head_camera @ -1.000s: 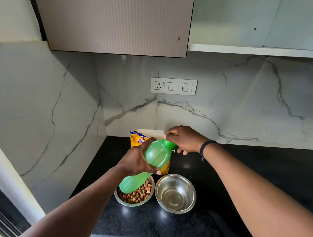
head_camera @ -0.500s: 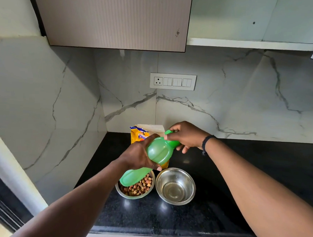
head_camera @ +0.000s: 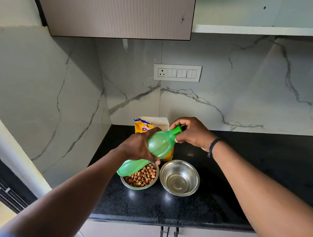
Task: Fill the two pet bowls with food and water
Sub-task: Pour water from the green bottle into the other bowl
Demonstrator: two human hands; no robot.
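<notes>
Bowls, two, steel, sit side by side on black countertop (head_camera: 220,203), near its front edge. Food bowl (head_camera: 149,186), at approx. 9 o'clock of its partner, holds brown and reddish kibble. Water bowl (head_camera: 179,177), at 3 o'clock of the food bowl, rims nearly touching, holds a shallow pool of clear water at the bottom.

Green bottle (head_camera: 159,145) is held tilted above the bowls, neck pointing toward 2 o'clock, base hanging over the food bowl's rim at 10 o'clock. My left hand (head_camera: 138,146) grips the bottle's body, fingers wrapped round the far side, thumb pressed on the near side. My right hand (head_camera: 193,133) pinches the green cap (head_camera: 176,131) at the neck, fingers curled round it from above, thumb below; a dark band sits on that wrist.

Yellow food packet (head_camera: 142,126) stands behind the bottle at 12 o'clock of the food bowl, against the marble backsplash (head_camera: 244,95), partly hidden by my left hand. Switch plate (head_camera: 177,72) w/ one socket is on the wall above. Cabinet doors below the counter edge show two dark handles (head_camera: 169,232).
</notes>
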